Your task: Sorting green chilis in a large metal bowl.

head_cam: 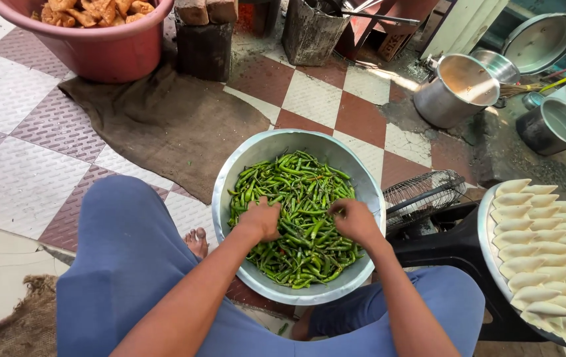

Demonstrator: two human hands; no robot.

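A checkered tiled floor (25,165) carries a brown sack cloth (164,125), with a pink tub (108,49) of fried snacks behind it. Between the person's knees sits a wide metal bowl (362,192) heaped with green chillies (296,192). A tray of folded dough pieces (547,251) lies at the right. The left hand (261,220) and right hand (354,220) rest in the chillies, fingers curled down among them; what each grips cannot be told.

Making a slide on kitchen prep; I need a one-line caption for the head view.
Both hands, left and right, dig into green chillies in a metal bowl.
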